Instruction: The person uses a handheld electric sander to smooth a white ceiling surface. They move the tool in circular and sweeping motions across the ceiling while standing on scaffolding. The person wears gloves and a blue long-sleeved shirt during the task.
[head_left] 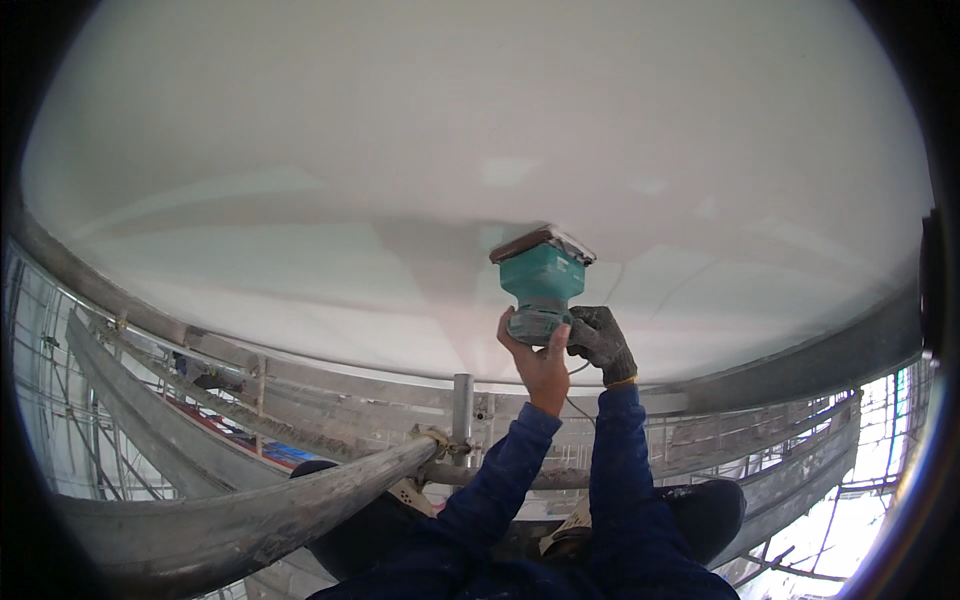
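Observation:
A teal power sander [542, 275] is held up with its flat square pad against or very close to a large, smooth pale surface [480, 120]. My bare left hand [538, 368] wraps its fingers and thumb round the rounded grey end of the sander. On the right side of that same end, my right hand [602, 345], in a dark dusty work glove, curls its fingers in against the tool. A thin cord [580, 405] hangs below the sander, behind my wrists. Part of the right hand's grip is hidden behind the tool.
A thick grey pipe [290, 515] crosses at the lower left and meets a clamp [435, 440] beside a short upright post [463, 410]. Scaffold rails and planks [750, 440] run under the pale surface. My knees [705, 515] are bent below my arms.

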